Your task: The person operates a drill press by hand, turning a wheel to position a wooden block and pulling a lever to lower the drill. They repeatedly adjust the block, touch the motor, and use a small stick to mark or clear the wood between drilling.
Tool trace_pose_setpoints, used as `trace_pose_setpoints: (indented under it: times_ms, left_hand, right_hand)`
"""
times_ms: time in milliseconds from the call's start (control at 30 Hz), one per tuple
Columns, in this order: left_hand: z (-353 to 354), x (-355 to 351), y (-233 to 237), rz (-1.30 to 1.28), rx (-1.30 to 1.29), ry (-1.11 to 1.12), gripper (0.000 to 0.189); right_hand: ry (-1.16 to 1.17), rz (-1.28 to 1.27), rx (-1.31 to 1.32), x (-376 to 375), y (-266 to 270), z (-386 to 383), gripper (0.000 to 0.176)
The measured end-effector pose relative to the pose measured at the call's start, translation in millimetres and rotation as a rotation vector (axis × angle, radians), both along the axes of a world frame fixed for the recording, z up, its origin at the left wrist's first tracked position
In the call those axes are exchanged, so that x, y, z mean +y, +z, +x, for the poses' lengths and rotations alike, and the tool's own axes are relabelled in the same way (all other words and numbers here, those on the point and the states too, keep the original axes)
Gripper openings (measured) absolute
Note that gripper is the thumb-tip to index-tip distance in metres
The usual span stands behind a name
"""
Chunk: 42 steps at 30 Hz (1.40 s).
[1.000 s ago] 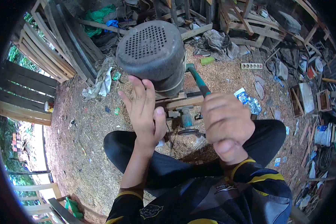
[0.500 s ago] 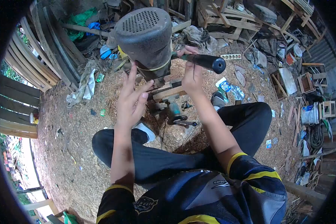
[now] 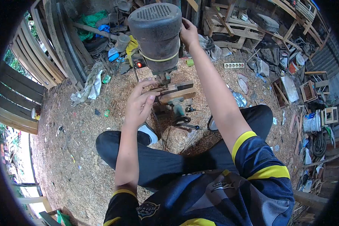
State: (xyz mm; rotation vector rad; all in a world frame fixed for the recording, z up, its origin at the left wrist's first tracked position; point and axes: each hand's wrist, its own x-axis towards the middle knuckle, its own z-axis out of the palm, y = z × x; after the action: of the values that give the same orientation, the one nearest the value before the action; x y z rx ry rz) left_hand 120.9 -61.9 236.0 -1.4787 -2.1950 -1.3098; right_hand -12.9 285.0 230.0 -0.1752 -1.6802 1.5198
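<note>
In the middle stands a machine with a big dark motor housing, its vented top towards me and a yellow band round its lower part. Below it, a wooden block sits in a vise with a round handwheel. My left hand is at the left end of the wood beneath the motor, fingers stretched out and thumb apart. My right arm reaches far forward, and my right hand is curled at the right side of the motor. What its fingers close on is hidden.
A red-lit switch is on the machine's left side. Wood shavings cover the ground. A power strip lies to the right, with wooden scraps and small boxes beyond. Planks lean at the left. My knees flank the machine.
My right hand has left the black-handled lever's earlier position and moved forward beside the motor; the black handle no longer shows. My left hand has moved down, lower against the wood.
</note>
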Motion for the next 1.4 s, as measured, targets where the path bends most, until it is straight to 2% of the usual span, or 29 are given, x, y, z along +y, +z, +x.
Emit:
trace_pose_setpoints:
  times_ms: [67,100,167,233,267,300,333,400,433,467,533,633,733,767,867,900,1000,1067,1267,1400]
  left_hand:
    - [0.6,-4.3,-0.1,-0.045,-0.091,0.002,0.028]
    - [0.5,-5.4,-1.2,-0.066,-0.141,0.005,0.026]
    - [-1.7,-7.5,-4.4,-0.219,-0.222,0.007,0.025]
    - [-5.6,-10.5,-13.8,-0.372,-0.229,-0.043,0.024]
    - [-10.1,-12.5,-24.5,-0.448,-0.191,-0.093,0.024]
    - [-13.0,-13.1,-33.4,-0.523,-0.151,-0.144,0.024]
    - [-12.4,-12.7,-38.9,-0.613,-0.228,-0.135,0.028]
    - [-5.8,-13.2,-50.8,-0.795,-0.389,-0.123,0.036]
    - [-11.2,-13.0,-63.0,-0.935,-0.474,-0.183,0.056]
    - [-8.2,-11.5,-67.3,-0.982,-0.469,-0.177,0.056]
    - [-6.1,-6.5,-68.1,-1.08,-0.444,-0.157,0.058]
    - [-3.0,1.4,-43.9,-1.049,-0.439,-0.135,0.06]
    - [-4.8,3.5,-32.8,-1.028,-0.417,-0.117,0.061]
    - [-4.3,3.5,-32.9,-1.025,-0.411,-0.115,0.062]
    - [-1.8,1.0,-31.6,-1.025,-0.413,-0.125,0.063]
    - [-2.1,-0.6,-34.1,-1.045,-0.42,-0.122,0.063]
    - [-2.9,-3.2,-45.3,-1.093,-0.435,-0.118,0.064]
    - [-3.4,-5.5,-44.8,-1.109,-0.441,-0.106,0.065]
    - [-4.6,-11.0,-47.4,-1.064,-0.442,-0.108,0.065]
    - [1.6,-10.3,-29.0,-1.081,-0.451,-0.105,0.065]
  right_hand:
    - [0.035,0.006,0.092,3.9,-25.6,-4.6,0.039]
    - [-0.029,0.076,0.049,-2.2,-37.2,15.0,0.036]
    - [-0.042,-0.099,-0.009,-25.3,-69.6,67.1,0.031]
    - [-0.184,-0.095,0.022,-45.6,-130.7,121.3,0.023]
    - [-0.279,-0.046,-0.13,-40.7,-189.8,146.9,0.02]
    - [-0.399,-0.003,-0.099,-56.5,-212.0,181.3,0.018]
    - [-0.517,0.046,-0.327,-54.8,-263.3,209.9,0.017]
    - [-0.531,0.36,-0.653,-60.2,-324.9,264.5,0.022]
    - [-0.346,0.406,-0.821,-60.2,-349.9,288.8,0.029]
    - [-0.154,0.446,-0.978,-58.4,-373.4,307.2,0.036]
    - [0.143,0.316,-1.299,-54.4,-425.0,321.5,0.052]
    - [0.374,-0.022,-1.264,-79.6,-404.8,315.1,0.071]
    - [0.565,0.111,-1.498,-76.4,-395.7,301.3,0.078]
    - [0.473,0.354,-1.347,-73.9,-425.2,303.4,0.075]
    - [0.467,0.42,-1.457,-78.8,-406.5,297.7,0.07]
    - [0.459,0.345,-1.469,-79.4,-404.2,298.3,0.066]
    - [0.466,0.432,-1.453,-81.8,-408.7,296.9,0.064]
    - [0.479,0.404,-1.368,-85.8,-382.4,300.9,0.064]
    - [0.341,0.634,-1.309,-97.4,-386.8,301.0,0.062]
    - [0.352,0.658,-1.351,-105.2,-363.4,296.3,0.062]
